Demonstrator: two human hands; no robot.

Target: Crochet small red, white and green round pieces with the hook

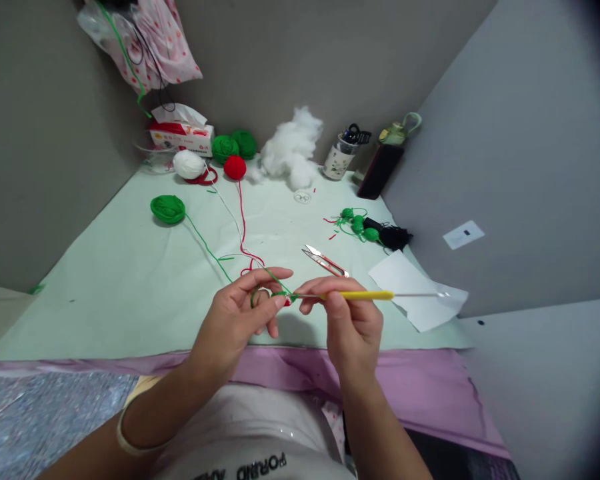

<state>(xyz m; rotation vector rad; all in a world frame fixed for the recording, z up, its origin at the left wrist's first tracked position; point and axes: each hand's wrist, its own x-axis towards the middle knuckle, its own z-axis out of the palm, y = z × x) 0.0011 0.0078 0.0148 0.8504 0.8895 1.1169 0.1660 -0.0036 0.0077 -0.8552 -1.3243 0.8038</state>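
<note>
My left hand (240, 310) pinches a small crochet piece (288, 301) in green, red and white between thumb and fingers. Green yarn is looped about its fingers. In my right hand (353, 323) is a crochet hook (365, 295) with a yellow handle, held level. The hook's metal tip points left and meets the crochet piece. A green yarn ball (169, 209) at the left sends its strand towards my left hand. Red yarn runs down from a red ball (235, 167), and white thread from a white ball (189, 164). Thread snips (326, 260) lie just beyond my right hand.
Along the back stand a tissue box (183, 137), green yarn balls (235, 145), white stuffing (295, 150), a pen cup (339, 159), a phone (380, 170) and a bottle (397, 132). Green balls with black yarn (367, 228) and white paper (420, 290) lie right. Partitions enclose the table.
</note>
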